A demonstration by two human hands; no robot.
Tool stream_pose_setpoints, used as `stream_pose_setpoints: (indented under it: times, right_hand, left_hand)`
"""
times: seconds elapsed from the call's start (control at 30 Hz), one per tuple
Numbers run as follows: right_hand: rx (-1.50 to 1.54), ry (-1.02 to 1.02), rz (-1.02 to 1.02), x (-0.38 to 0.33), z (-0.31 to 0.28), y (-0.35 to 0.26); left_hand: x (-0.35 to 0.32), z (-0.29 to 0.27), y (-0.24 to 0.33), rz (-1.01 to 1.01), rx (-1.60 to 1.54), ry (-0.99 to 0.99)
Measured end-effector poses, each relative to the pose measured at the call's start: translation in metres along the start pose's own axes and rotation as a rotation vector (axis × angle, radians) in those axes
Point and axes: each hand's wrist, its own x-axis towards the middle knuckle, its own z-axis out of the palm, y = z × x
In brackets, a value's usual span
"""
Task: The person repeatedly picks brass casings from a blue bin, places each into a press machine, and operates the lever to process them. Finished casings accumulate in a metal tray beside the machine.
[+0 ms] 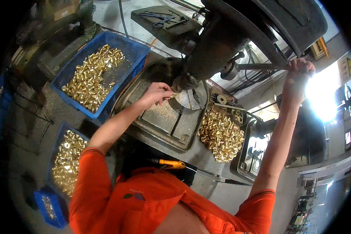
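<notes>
My left hand [158,93] is at the drill press's worktable [156,121], with thumb and fingertips pinched on a small brass fitting [173,95]. That fitting sits beside a metal fixture [191,100], right below the chuck [188,81]; the fingers partly hide it. Up at the right, my right hand [300,67] is closed round the end of the feed lever [257,66], which runs out from the dark drill press head [216,45]. Brass chips are scattered over the worktable around my left hand.
A heap of brass fittings [221,134] lies right of the worktable. At the left, a large blue bin [134,48] and a lower bin [58,136] hold more. A small blue box [58,218] stands below them. Scissors [160,22] lie on a shelf. An orange-handled tool [172,163] lies near my waist.
</notes>
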Motion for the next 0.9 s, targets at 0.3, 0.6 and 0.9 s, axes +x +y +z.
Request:
stream_pose_setpoints:
  times: [0.3,0.6,0.9]
  right_hand:
    - [-0.287,0.115,-0.062,-0.018,0.007,-0.007]
    - [-0.306,-0.114,-0.296,-0.106,0.046,-0.023]
    - [-0.454,-0.052,-0.3,-0.196,0.062,-0.007]
  left_hand:
    - [0.016,-0.01,-0.003,-0.059,-0.056,-0.029]
    - [0.011,-0.009,0.002,-0.149,-0.139,-0.115]
    - [0.013,-0.006,0.008,-0.122,-0.122,-0.079]
